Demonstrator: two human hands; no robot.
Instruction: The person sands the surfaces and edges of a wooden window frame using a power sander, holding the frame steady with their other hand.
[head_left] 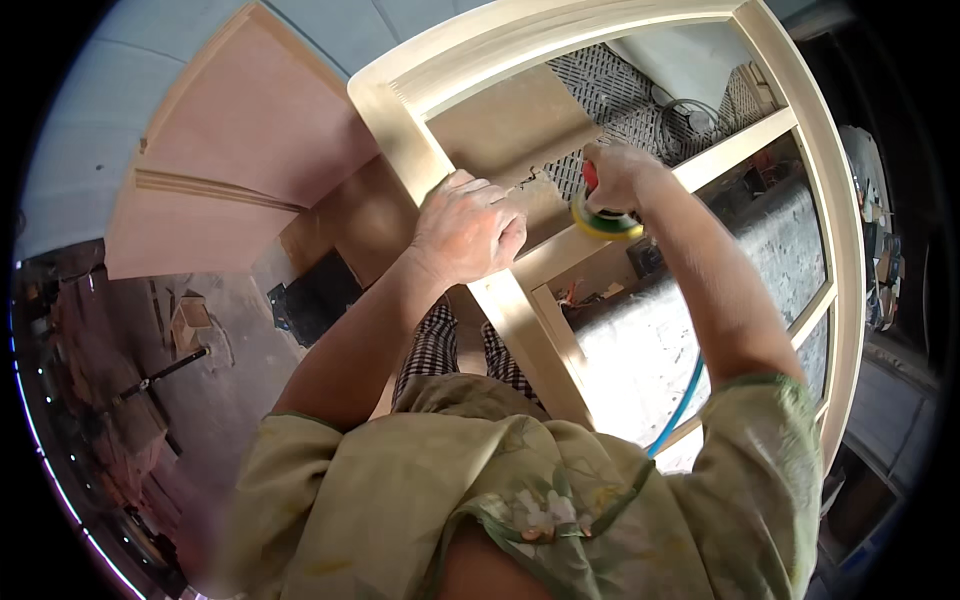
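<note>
A large pale wooden frame with several open panels stretches in front of me and off to the right. My left hand grips its near side rail, fingers curled over the wood. In my right hand is an orbital sander with a red top and a yellow-green round pad. The pad rests on or just above a crossbar of the frame; exact contact I cannot tell. A blue air hose runs down beside my right forearm.
Pinkish boards stand at the left. Brown cardboard and a patterned mat show through the frame, with a coiled cable. A dark box lies on the dusty floor to the left.
</note>
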